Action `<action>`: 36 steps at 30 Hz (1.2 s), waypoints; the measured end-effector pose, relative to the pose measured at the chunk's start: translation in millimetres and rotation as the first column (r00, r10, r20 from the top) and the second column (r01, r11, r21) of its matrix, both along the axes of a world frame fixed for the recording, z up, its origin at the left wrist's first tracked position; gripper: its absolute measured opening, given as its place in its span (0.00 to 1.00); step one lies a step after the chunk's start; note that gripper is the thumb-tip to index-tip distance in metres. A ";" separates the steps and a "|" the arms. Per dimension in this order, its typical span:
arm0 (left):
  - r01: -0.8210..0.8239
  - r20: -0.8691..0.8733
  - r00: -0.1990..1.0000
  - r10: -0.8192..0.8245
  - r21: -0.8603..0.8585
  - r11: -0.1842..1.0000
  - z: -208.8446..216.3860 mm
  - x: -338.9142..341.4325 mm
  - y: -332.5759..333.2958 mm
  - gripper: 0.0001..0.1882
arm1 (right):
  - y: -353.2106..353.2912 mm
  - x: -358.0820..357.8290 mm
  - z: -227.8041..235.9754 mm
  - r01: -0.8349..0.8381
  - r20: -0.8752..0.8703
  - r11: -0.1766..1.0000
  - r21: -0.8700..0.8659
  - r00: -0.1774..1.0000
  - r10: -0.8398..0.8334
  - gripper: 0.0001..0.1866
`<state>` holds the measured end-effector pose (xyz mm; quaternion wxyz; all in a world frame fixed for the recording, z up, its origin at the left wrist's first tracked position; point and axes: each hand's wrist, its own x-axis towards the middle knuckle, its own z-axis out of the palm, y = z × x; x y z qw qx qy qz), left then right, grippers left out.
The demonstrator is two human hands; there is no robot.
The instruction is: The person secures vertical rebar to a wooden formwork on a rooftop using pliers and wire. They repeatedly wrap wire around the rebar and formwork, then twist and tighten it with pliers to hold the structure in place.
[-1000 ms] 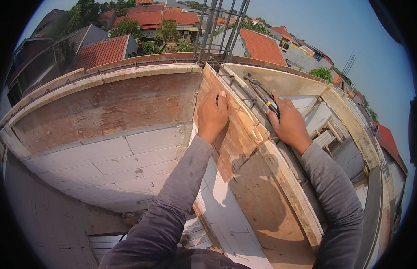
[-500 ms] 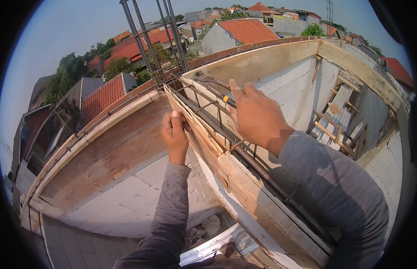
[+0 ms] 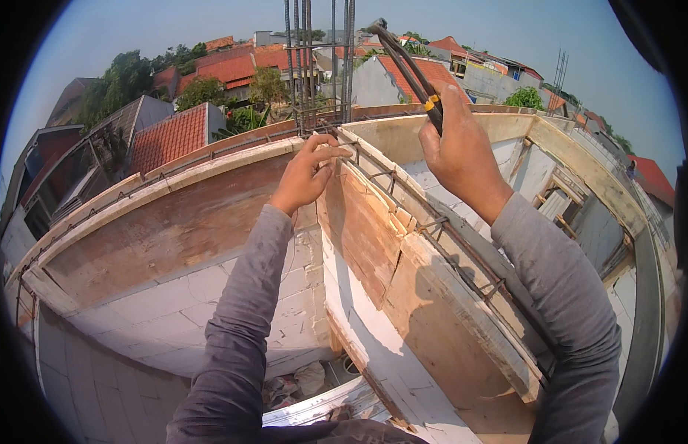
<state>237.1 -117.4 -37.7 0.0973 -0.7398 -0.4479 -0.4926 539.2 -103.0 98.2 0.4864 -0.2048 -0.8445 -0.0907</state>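
Note:
In my raised right hand [image 3: 466, 152] is a pair of long-handled pincers [image 3: 407, 65] with black and yellow grips, its head tilted up to the left, above the boards. My left hand [image 3: 305, 176] is at the inner corner, with fingers bent and apart; their tips reach the top end of a wooden formwork board [image 3: 362, 222]. Whether a small piece lies under those fingertips is hidden. Beside the board runs a steel rebar cage [image 3: 442, 222] with stirrups, set in the narrow gap between the formwork sides.
Upright rebars [image 3: 305, 66] rise behind the corner. Another formwork board [image 3: 174, 214] curves off left above a white block wall [image 3: 189, 303]. Right of the cage, a wooden-edged opening drops to stacked timber [image 3: 566, 196]. Red-tiled roofs [image 3: 170, 140] stand beyond.
My right hand has lifted the pincers up off the rebar cage. The left hand has shifted from the board's side up to its top end at the corner. The view has tilted upward.

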 end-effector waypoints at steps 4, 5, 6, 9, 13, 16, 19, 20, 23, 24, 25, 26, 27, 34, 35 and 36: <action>-0.006 -0.268 0.955 -0.128 -0.449 0.893 56.8 -12.0 -8.7 0.21 | -25.8 -54.5 73.1 -0.027 -0.058 1.000 0.002 0.998 0.027 0.27; -0.019 -0.262 0.955 -0.139 -0.520 0.854 65.4 -11.0 -7.9 0.22 | -35.3 -70.4 89.5 -0.013 -0.113 0.997 -0.075 0.994 0.005 0.27; -0.010 -0.254 0.952 -0.170 -0.583 0.812 74.2 -1.9 -0.1 0.22 | -43.0 -80.6 103.9 0.020 -0.162 0.989 -0.146 0.986 -0.044 0.27; 0.062 -0.326 0.906 -0.269 -0.528 0.847 92.4 19.7 31.8 0.21 | -40.0 -113.6 94.1 -0.354 -0.631 0.859 -0.369 0.775 0.048 0.20; 0.201 -0.036 0.965 -0.261 -0.539 0.818 62.9 -37.1 19.5 0.15 | -108.8 -139.8 -29.7 -0.876 -0.889 0.280 -0.393 0.440 0.129 0.11; -0.132 -0.331 0.942 -0.054 -0.514 0.848 77.0 -6.8 3.1 0.13 | -153.9 -111.2 -134.9 -0.818 -0.803 0.045 -0.573 0.572 0.166 0.19; 0.040 -0.217 0.947 -0.238 -0.653 0.756 82.8 -8.0 16.2 0.16 | -172.0 -109.1 -187.7 -0.794 -0.818 -0.213 -0.569 0.572 0.050 0.30; 0.020 -0.209 0.952 -0.222 -0.682 0.731 92.3 5.7 14.2 0.16 | -166.5 -111.9 -199.5 -0.819 -0.850 -0.289 -0.495 0.525 -0.030 0.33; 0.026 -0.182 0.953 -0.244 -0.749 0.663 90.6 -10.1 13.4 0.17 | -151.4 -135.9 -191.1 -0.848 -0.899 -0.444 -0.290 0.400 -0.177 0.39; 0.057 -0.168 0.944 -0.283 -0.763 0.644 91.2 -12.0 16.7 0.17 | -144.1 -142.8 -186.8 -0.862 -0.910 -0.469 -0.191 0.335 -0.246 0.39; 0.040 -0.169 0.949 -0.267 -0.773 0.633 90.1 -15.0 16.8 0.16 | -135.6 -151.3 -186.2 -0.873 -0.918 -0.463 -0.152 0.298 -0.262 0.41; 0.039 -0.181 0.945 -0.271 -0.763 0.645 91.3 -12.0 19.3 0.16 | -127.7 -154.7 -183.6 -0.889 -0.924 -0.438 -0.133 0.271 -0.270 0.41; 0.037 -0.192 0.942 -0.274 -0.753 0.657 91.4 -9.2 19.6 0.16 | -121.9 -157.6 -181.6 -0.904 -0.929 -0.413 -0.113 0.243 -0.278 0.41; 0.030 -0.186 0.949 -0.255 -0.750 0.660 89.6 -5.3 18.9 0.15 | -118.8 -163.0 -166.9 -0.909 -0.943 -0.415 0.032 0.110 -0.313 0.32; 0.030 -0.197 0.945 -0.261 -0.744 0.668 89.3 -7.6 19.2 0.15 | -121.8 -161.4 -161.4 -0.913 -0.936 -0.407 0.036 0.112 -0.334 0.28; 0.030 -0.207 0.941 -0.268 -0.737 0.675 88.2 -9.4 19.6 0.15 | -122.3 -161.3 -160.9 -0.917 -0.931 -0.399 -0.018 0.161 -0.328 0.26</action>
